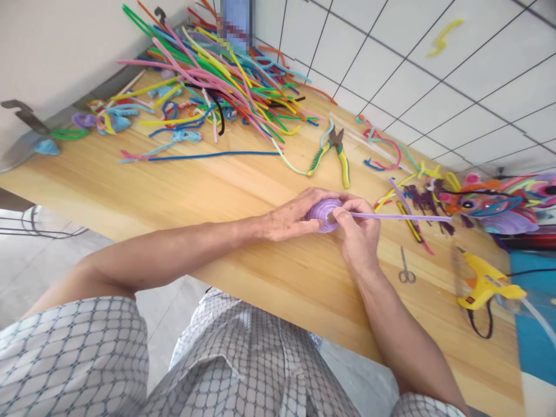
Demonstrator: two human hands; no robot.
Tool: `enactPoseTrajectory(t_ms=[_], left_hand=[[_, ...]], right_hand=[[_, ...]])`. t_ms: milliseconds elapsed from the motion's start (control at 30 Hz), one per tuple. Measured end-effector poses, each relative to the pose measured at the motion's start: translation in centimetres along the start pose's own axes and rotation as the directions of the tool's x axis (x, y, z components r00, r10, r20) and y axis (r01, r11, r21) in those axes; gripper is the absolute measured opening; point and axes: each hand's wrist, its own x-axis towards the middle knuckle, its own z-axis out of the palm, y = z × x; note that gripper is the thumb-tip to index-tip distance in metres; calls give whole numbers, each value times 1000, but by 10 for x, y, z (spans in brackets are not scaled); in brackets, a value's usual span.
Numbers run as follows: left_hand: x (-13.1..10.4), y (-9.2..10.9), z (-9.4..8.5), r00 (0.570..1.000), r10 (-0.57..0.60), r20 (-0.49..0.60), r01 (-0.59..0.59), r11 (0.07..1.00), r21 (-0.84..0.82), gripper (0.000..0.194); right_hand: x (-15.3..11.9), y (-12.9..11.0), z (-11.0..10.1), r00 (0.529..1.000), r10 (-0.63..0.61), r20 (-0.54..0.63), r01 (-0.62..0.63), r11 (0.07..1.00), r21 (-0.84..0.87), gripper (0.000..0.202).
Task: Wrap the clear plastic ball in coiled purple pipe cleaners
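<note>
Nearer the person than the pliers [334, 142], a purple coil [322, 211] is sitting between the two hands. Wood is stretching across the table [226, 202] from the pliers' near side to the front edge; both forearms are spanning that edge, the hands lying well inside it. Left of the pliers, a blue stem [217, 155] is lying with one end toward them, and farther left and back a coloured pile [243, 81] is spreading. Beyond the pliers, a tiled wall [299, 35] is bounding the back. Right of the pliers and nearer the person, a cutter [416, 233], scissors [406, 274] and a glue gun [486, 284] are limiting the room, the gun lying farthest from the pliers.

On the pliers' near left, the left hand [295, 217] is cupping the coil, fingers wrapping its far side, thumb lying along its near side, elbow bending outside the table. On their near right, the right hand [361, 231] is pinching a purple stem [403, 217] between thumb and fingers at the coil, its forearm slanting back toward the person. That stem is running straight out, its free end pointing rightward, away from the pliers; where it is joining the coil is hidden.
</note>
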Motion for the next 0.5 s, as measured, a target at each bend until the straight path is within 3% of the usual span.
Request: enactPoseTrajectory(t_ms=[500], left_hand=[[0, 1, 0, 999, -20, 26, 19, 1000, 23, 59]], right_hand=[[0, 0, 0, 1000, 9, 1, -9, 1000, 0, 17]])
